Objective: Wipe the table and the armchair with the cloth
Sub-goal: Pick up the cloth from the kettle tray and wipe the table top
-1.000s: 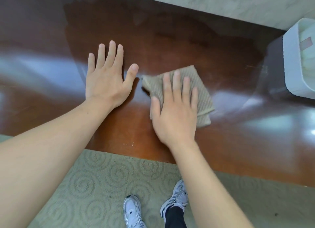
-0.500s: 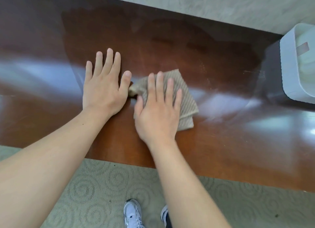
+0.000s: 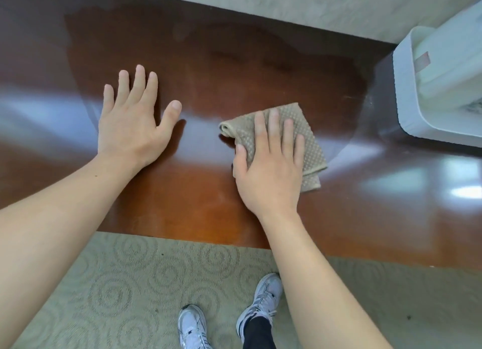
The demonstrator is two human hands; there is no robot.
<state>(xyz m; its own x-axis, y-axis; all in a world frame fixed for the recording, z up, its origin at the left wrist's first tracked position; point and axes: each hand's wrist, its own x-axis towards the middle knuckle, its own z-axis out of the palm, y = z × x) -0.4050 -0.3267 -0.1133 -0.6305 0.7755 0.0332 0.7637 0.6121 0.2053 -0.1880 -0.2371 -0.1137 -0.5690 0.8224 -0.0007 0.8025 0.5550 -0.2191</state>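
A glossy dark-brown wooden table [image 3: 234,61] fills the upper half of the head view. A folded beige dotted cloth [image 3: 310,142] lies on it right of centre. My right hand [image 3: 271,166] presses flat on the cloth, fingers spread over it, thumb at its left edge. My left hand [image 3: 133,124] rests flat on the bare tabletop to the left, palm down, fingers apart, holding nothing. A gap of tabletop separates the two hands. No armchair is in view.
A white plastic box [image 3: 427,87] stands on the table at the right edge, close to the cloth. The table's near edge [image 3: 182,237] runs below my wrists. Patterned grey-green carpet [image 3: 117,296] and my white trainers [image 3: 193,327] lie beneath.
My right hand slid the cloth left until it met my left thumb, then back right, so a gap now lies between the hands. My left hand stayed flat in place.
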